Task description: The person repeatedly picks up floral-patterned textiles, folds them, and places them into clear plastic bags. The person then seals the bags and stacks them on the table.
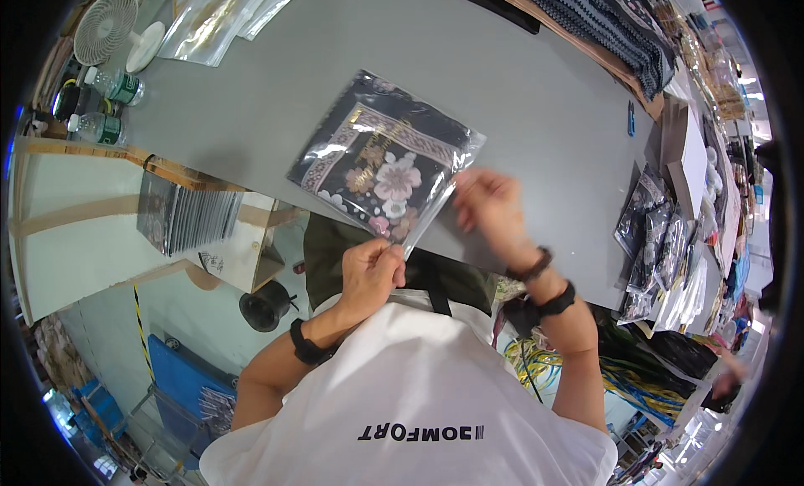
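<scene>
A folded dark scarf with pale and pink flowers and a patterned border lies inside a clear plastic bag (368, 159), tilted on the grey table. My left hand (371, 272) is closed on the bag's near corner, thumb and fingers pinching the film at the table's front edge. Just off the bag's right edge is my right hand (492, 203), slightly blurred, its fingers curled together. Whether it touches the film, or what sits between its fingertips, is too small to make out.
Clear bags (209, 25), a white fan (107, 30) and two water bottles (105, 128) occupy the far left. A box (92, 218) of upright packed items adjoins the table. Bagged dark items (653, 226), a blue cutter (631, 118) and stacked dark fabric (603, 25) are rightward.
</scene>
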Action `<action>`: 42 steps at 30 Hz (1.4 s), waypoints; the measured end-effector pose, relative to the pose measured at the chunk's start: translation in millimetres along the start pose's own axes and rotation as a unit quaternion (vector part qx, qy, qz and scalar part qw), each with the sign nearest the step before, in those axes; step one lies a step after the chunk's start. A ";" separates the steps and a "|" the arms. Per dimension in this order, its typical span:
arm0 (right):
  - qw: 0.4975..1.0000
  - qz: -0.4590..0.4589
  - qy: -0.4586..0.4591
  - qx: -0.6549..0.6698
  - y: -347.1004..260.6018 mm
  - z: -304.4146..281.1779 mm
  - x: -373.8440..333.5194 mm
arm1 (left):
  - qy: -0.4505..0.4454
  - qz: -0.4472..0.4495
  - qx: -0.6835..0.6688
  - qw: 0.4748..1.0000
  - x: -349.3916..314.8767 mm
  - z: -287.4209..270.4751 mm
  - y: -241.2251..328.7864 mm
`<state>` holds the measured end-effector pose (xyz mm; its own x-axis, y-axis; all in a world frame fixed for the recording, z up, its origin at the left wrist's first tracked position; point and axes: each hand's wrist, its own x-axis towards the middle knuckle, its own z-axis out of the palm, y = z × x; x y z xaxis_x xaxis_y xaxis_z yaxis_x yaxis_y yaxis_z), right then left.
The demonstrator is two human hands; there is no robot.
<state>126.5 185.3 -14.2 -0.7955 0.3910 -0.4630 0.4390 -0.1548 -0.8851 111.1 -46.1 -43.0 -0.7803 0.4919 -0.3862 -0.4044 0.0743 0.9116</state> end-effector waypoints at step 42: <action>0.645 -0.439 0.406 -0.476 -188.1 -334.6 194.5 | -0.174 0.238 0.306 0.905 209.4 85.2 155.0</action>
<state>29.0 594.1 78.4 -0.6001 0.3553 0.7166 0.3335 0.9255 -0.1796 -74.3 142.4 29.4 -0.5559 0.8302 0.0419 0.3609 0.1957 0.9118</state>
